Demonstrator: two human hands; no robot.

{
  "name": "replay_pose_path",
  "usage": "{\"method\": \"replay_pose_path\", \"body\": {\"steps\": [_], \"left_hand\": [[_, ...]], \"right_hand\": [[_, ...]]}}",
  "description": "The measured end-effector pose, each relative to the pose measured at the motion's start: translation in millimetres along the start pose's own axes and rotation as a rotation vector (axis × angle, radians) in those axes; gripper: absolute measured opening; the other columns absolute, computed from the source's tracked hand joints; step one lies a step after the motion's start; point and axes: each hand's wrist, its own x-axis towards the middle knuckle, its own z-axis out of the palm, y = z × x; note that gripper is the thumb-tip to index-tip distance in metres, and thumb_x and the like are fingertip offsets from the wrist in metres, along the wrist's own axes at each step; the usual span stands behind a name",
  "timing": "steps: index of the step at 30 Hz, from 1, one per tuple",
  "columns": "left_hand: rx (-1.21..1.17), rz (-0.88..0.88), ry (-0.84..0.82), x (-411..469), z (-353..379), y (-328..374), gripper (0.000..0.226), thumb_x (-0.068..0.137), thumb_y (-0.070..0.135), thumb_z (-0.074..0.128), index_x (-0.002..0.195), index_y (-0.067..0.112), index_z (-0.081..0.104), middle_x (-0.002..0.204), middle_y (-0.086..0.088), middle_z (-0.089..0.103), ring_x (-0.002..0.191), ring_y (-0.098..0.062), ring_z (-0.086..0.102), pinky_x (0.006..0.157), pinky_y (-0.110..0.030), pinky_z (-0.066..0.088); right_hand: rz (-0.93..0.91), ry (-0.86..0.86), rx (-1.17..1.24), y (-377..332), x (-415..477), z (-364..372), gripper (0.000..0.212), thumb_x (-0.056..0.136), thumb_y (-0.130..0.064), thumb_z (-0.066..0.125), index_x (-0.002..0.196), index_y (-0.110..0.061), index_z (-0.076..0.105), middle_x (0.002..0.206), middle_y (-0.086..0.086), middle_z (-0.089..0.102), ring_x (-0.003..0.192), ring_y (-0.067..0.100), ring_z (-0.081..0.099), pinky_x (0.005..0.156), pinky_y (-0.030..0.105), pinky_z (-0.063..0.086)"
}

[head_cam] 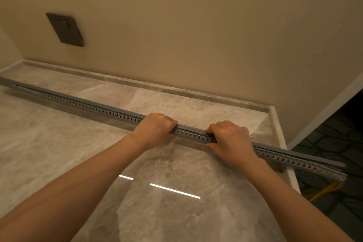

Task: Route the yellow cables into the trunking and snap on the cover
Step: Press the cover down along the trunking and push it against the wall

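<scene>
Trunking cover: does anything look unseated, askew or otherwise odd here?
Yes. At the right end of the trunking, past the right hand, the cover lifts away from the slotted channel, leaving a gap. Yellow cable trails loose below that end.

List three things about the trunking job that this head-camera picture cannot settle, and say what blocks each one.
1. Cables inside the trunking: head view, the cover hides them.
2. Cover seating under the left hand and right hand: the hands hide it.
3. Where the yellow cable ends: dim and blurred past the counter edge.
</scene>
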Motion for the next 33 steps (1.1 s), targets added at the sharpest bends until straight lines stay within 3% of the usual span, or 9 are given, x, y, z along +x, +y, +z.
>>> {"method": "replay_pose_path", "body": {"steps": [2,9,15,18,20,23,26,28,33], "left_hand": [[0.001,0.032,0.055,-3,2,0,0.022,0.069,0.022,0.046,0.061,0.01,0.062,0.05,0.001,0.059,0.04,-0.02,0.054,0.038,-0.022,0.035],[0.018,0.072,0.193,-14,12,0,0.028,0.072,0.025,0.043,0.065,0.011,0.066,0.053,0.002,0.062,0.04,-0.017,0.055,0.034,-0.023,0.037],[-0.016,0.019,0.263,-20,17,6,0.028,0.071,0.019,0.042,0.067,0.007,0.068,0.058,-0.002,0.065,0.045,-0.02,0.06,0.034,-0.027,0.044],[-0.044,-0.087,0.343,-23,18,18,0.023,0.071,0.013,0.049,0.076,0.006,0.07,0.069,-0.005,0.069,0.058,-0.023,0.066,0.045,-0.029,0.052],[-0.143,-0.236,0.421,-26,25,32,0.025,0.068,0.001,0.067,0.092,0.003,0.072,0.088,-0.009,0.072,0.08,-0.026,0.069,0.068,-0.035,0.058],[-0.542,-0.558,0.578,-32,31,65,0.053,0.071,-0.002,0.074,0.122,0.006,0.061,0.126,-0.005,0.059,0.123,-0.018,0.05,0.107,-0.026,0.036],[-0.965,-0.983,0.787,-29,23,104,0.052,0.077,0.005,0.073,0.124,0.016,0.053,0.121,0.005,0.047,0.113,-0.007,0.051,0.096,-0.015,0.041],[-1.406,-1.208,0.739,-18,23,119,0.045,0.08,0.006,0.071,0.117,0.016,0.047,0.111,0.0,0.052,0.099,-0.007,0.058,0.079,-0.015,0.047],[-2.216,-1.029,0.531,7,40,120,0.022,0.091,-0.001,0.054,0.113,-0.004,0.053,0.11,-0.02,0.063,0.094,-0.018,0.064,0.081,-0.023,0.055]], "right_hand": [[-0.014,-0.011,0.019,1,-1,0,0.031,0.054,-0.03,0.086,0.077,-0.02,0.067,0.069,-0.006,0.065,0.066,0.018,0.061,0.048,0.022,0.025],[-0.043,-0.231,0.118,0,10,-6,0.034,0.083,-0.039,0.06,0.114,-0.027,0.051,0.105,-0.009,0.057,0.095,0.013,0.05,0.066,0.028,0.042],[-0.174,-0.268,0.011,-10,11,4,0.021,0.089,-0.016,0.049,0.109,-0.022,0.051,0.093,-0.002,0.064,0.079,0.022,0.059,0.058,0.029,0.034],[-0.181,-0.255,-0.003,-9,10,1,0.02,0.09,-0.015,0.047,0.108,-0.021,0.05,0.091,-0.003,0.065,0.076,0.023,0.06,0.059,0.029,0.032],[-0.19,-0.246,0.006,-7,10,-3,0.02,0.089,-0.015,0.046,0.108,-0.021,0.051,0.091,-0.003,0.065,0.075,0.023,0.06,0.059,0.029,0.03],[-0.196,-0.252,0.014,-3,11,-7,0.016,0.089,-0.018,0.047,0.104,-0.023,0.049,0.087,-0.003,0.065,0.073,0.023,0.058,0.059,0.03,0.03],[-0.199,-0.287,0.031,2,12,-9,0.018,0.088,-0.021,0.05,0.106,-0.023,0.05,0.087,-0.002,0.065,0.074,0.024,0.058,0.059,0.03,0.032],[-0.202,-0.297,0.041,5,12,-11,0.021,0.087,-0.024,0.054,0.108,-0.024,0.05,0.088,-0.003,0.066,0.075,0.023,0.059,0.059,0.03,0.032],[-0.215,-0.319,0.113,12,13,-15,0.028,0.086,-0.028,0.057,0.113,-0.024,0.054,0.089,-0.003,0.068,0.078,0.021,0.061,0.066,0.034,0.045]]}}
